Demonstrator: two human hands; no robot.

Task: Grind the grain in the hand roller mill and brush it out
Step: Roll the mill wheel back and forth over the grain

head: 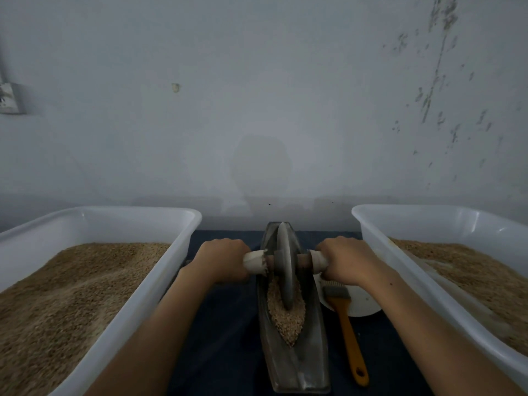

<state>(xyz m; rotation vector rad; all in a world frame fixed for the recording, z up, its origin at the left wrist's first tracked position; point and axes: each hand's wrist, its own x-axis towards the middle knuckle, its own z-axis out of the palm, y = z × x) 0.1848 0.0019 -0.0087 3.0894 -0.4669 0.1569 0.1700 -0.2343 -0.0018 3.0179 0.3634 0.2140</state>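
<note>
dim, bluish light; soft head shadow on wall [263, 167]; wide-angle bend at edges; slight blur.

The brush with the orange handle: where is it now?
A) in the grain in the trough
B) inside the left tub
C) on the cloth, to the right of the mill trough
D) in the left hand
C: the brush lies untouched beside the mill trough, its bristles by the white plate.
</note>
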